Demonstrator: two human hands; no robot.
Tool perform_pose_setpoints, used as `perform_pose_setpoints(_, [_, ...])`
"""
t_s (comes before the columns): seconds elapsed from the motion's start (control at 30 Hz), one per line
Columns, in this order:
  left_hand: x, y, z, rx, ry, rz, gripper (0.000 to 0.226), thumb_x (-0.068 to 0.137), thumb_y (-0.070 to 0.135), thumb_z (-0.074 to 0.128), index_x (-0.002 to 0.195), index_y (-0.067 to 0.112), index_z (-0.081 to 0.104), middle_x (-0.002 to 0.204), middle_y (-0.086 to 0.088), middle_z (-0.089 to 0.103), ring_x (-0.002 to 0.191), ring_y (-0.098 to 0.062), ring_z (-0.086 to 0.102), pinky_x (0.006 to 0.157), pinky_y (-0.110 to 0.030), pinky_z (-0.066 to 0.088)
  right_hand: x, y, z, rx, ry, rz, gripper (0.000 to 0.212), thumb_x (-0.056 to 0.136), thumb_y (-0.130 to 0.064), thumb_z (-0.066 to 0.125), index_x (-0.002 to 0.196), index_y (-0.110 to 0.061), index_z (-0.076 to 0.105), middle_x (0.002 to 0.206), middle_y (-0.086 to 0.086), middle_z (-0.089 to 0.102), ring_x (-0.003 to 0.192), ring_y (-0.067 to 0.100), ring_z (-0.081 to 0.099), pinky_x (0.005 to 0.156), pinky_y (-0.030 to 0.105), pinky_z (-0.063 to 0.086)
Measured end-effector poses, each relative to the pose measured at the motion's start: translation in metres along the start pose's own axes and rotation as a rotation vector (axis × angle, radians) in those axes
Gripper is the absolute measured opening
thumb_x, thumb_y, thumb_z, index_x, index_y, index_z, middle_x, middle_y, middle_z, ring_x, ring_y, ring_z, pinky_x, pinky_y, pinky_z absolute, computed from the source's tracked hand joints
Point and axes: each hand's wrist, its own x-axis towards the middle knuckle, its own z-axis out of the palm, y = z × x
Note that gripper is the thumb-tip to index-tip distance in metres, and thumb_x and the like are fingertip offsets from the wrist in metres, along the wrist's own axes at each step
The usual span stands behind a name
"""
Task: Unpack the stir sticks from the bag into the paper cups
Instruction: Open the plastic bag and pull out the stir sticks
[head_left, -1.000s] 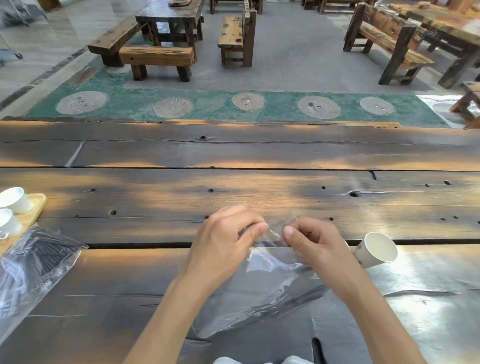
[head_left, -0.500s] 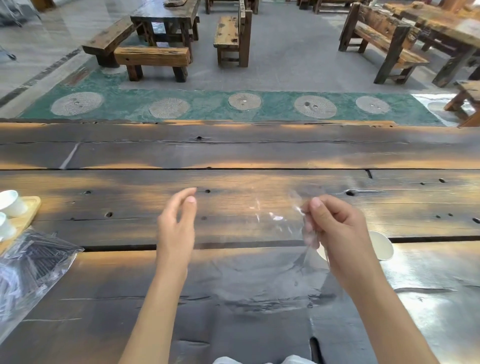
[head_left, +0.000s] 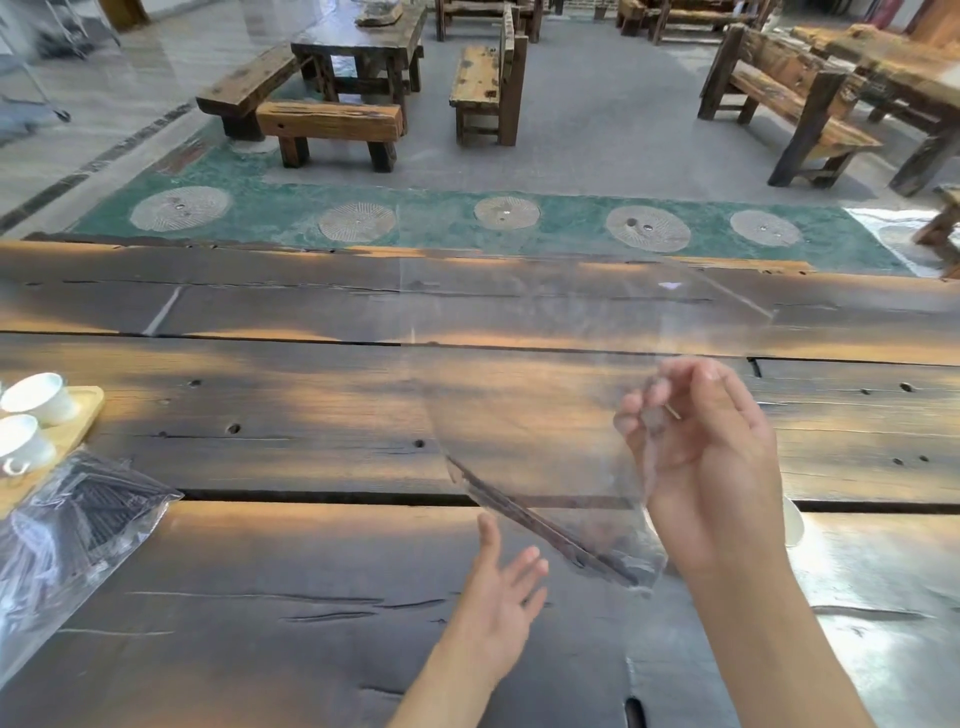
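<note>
The right hand (head_left: 701, 457) is pinching the clear bag (head_left: 545, 415) above the table's (head_left: 311, 545) near edge, stir sticks (head_left: 545, 530) lying in its lower corner. The left hand (head_left: 498, 608) is spreading open, empty, below. A paper cup (head_left: 792, 522) is showing behind the right wrist.

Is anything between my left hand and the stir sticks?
Yes: the clear bag held up by the right hand. The stir sticks lie inside its lower edge, so plastic separates them from the open left hand just below.
</note>
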Motion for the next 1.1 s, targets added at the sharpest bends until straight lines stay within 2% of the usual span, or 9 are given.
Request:
perform_pose_setpoints(0.17, [0.004, 0.002, 0.002, -0.152, -0.218, -0.007, 0.044, 0.083, 0.029, 0.067, 0.120, 0.005, 0.066, 0.105, -0.014, 0.073, 0.106, -0.031, 0.067, 0.105, -0.048, 0.046, -0.003, -0.010, -0.023, 0.037, 0.089, -0.065, 0.022, 0.098, -0.003, 0.045, 0.090, -0.011, 0.064, 0.075, 0.004, 0.060, 0.069, 0.017, 0.061, 0.069, 0.028, 0.053])
perform_pose_setpoints(0.27, [0.003, 0.013, -0.010, -0.108, -0.253, 0.050, 0.028, 0.077, 0.014, 0.075, 0.104, 0.009, 0.074, 0.082, -0.005, 0.071, 0.072, -0.020, 0.070, 0.076, -0.038, 0.059, -0.004, -0.020, -0.044, -0.045, 0.113, -0.098, 0.026, 0.090, 0.009, 0.045, 0.095, -0.010, 0.061, 0.078, 0.005, 0.060, 0.064, 0.016, 0.060, 0.068, 0.027, 0.054])
perform_pose_setpoints(0.33, [0.001, 0.022, -0.015, -0.048, -0.264, 0.107, 0.029, 0.068, 0.012, 0.087, 0.094, 0.009, 0.073, 0.077, -0.006, 0.070, 0.064, -0.019, 0.067, 0.065, -0.034, 0.057, -0.003, -0.029, -0.056, -0.122, 0.122, -0.131, 0.031, 0.090, 0.012, 0.044, 0.101, -0.013, 0.059, 0.080, 0.003, 0.063, 0.060, 0.018, 0.059, 0.067, 0.028, 0.054])
perform_pose_setpoints(0.47, [-0.006, 0.034, -0.018, 0.048, -0.235, 0.285, 0.021, 0.080, 0.004, 0.065, 0.098, 0.012, 0.059, 0.098, -0.016, 0.074, 0.071, -0.027, 0.070, 0.070, -0.041, 0.054, 0.002, -0.051, -0.076, -0.355, 0.123, -0.201, 0.051, 0.092, 0.016, 0.045, 0.128, -0.018, 0.054, 0.093, 0.014, 0.067, 0.062, 0.022, 0.060, 0.066, 0.029, 0.052])
perform_pose_setpoints(0.53, [-0.008, 0.039, -0.021, 0.107, -0.216, 0.359, 0.024, 0.080, 0.004, 0.065, 0.100, 0.013, 0.057, 0.096, -0.016, 0.073, 0.071, -0.026, 0.068, 0.067, -0.037, 0.054, 0.004, -0.062, -0.080, -0.498, 0.099, -0.213, 0.058, 0.093, 0.015, 0.048, 0.136, -0.024, 0.053, 0.098, 0.015, 0.070, 0.066, 0.025, 0.064, 0.065, 0.028, 0.052])
perform_pose_setpoints(0.73, [-0.013, 0.060, -0.037, 0.206, -0.202, 0.505, 0.026, 0.077, 0.001, 0.065, 0.101, 0.010, 0.056, 0.078, -0.011, 0.067, 0.067, -0.024, 0.062, 0.070, -0.034, 0.055, 0.013, -0.083, -0.077, -1.067, -0.091, -0.037, 0.046, 0.089, 0.011, 0.059, 0.116, -0.025, 0.071, 0.107, 0.002, 0.076, 0.084, 0.025, 0.070, 0.073, 0.029, 0.054])
perform_pose_setpoints(0.87, [-0.024, 0.077, -0.051, 0.321, -0.216, 0.605, 0.022, 0.079, 0.001, 0.059, 0.099, 0.008, 0.054, 0.071, -0.011, 0.061, 0.064, -0.024, 0.056, 0.072, -0.035, 0.045, 0.023, -0.070, -0.080, -1.101, -0.175, 0.156, 0.042, 0.090, 0.006, 0.061, 0.117, -0.025, 0.070, 0.097, 0.004, 0.076, 0.077, 0.022, 0.068, 0.073, 0.031, 0.053])
perform_pose_setpoints(1.0, [-0.031, 0.089, -0.062, 0.403, -0.195, 0.646, 0.024, 0.076, 0.005, 0.063, 0.099, 0.008, 0.055, 0.073, -0.011, 0.062, 0.065, -0.024, 0.057, 0.073, -0.036, 0.045, 0.029, -0.045, -0.082, -1.155, -0.120, 0.273, 0.035, 0.089, -0.008, 0.070, 0.121, -0.021, 0.067, 0.085, 0.003, 0.069, 0.077, 0.013, 0.064, 0.080, 0.029, 0.047])
perform_pose_setpoints(1.1, [-0.037, 0.096, -0.067, 0.453, -0.166, 0.651, 0.040, 0.066, 0.019, 0.074, 0.101, 0.008, 0.057, 0.074, -0.008, 0.065, 0.068, -0.024, 0.059, 0.078, -0.040, 0.045, 0.030, -0.029, -0.080, -1.233, -0.069, 0.298, 0.032, 0.085, -0.022, 0.077, 0.116, -0.025, 0.068, 0.085, 0.003, 0.065, 0.073, 0.013, 0.060, 0.069, 0.026, 0.044])
